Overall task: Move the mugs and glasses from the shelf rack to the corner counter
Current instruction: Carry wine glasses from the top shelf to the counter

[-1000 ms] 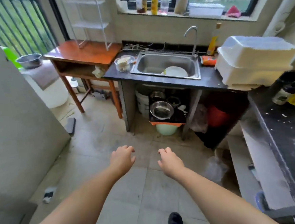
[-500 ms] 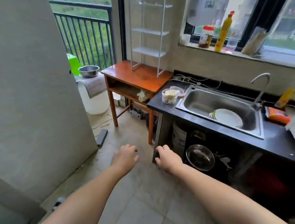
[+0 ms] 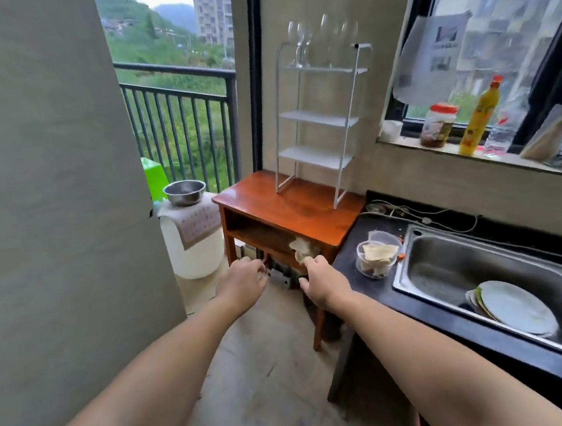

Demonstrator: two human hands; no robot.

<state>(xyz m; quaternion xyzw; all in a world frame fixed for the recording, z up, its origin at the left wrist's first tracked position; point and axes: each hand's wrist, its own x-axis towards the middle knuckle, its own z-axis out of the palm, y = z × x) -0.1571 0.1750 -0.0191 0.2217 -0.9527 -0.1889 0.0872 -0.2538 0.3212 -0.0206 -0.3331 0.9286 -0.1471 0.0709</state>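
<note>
Several stemmed glasses [image 3: 321, 40] are seen standing upright in a row on the top tier of a white shelf rack [image 3: 316, 119], which is set on a reddish wooden bench [image 3: 292, 205] in the corner beside a balcony railing [image 3: 181, 119]. The three lower tiers of the rack are shown bare, and no mugs can be made out on it. Both arms are stretched forward over the tiled floor, well below the glasses. The left hand [image 3: 243, 284] is held loosely curled with nothing in it, in front of the lower opening of the wooden bench. The right hand [image 3: 325, 281] is likewise loosely curled and holds nothing, its knuckles near the corner of a dark bench [image 3: 354, 267] that carries a steel sink [image 3: 479, 271]. A white plate [image 3: 516, 310] is seen lying in the sink, and a clear plastic tub [image 3: 377, 255] with pale contents is placed just beside the sink's left rim. A crumpled pale cloth [image 3: 304, 249] is tucked in the wooden bench's open compartment, just above the right hand. On the windowsill a red-lidded jar [image 3: 439, 124] and a yellow bottle [image 3: 480, 116] are lined up near each other. A steel bowl [image 3: 185, 192] is set on a cloth-covered white bucket [image 3: 191, 243] by the railing.
</note>
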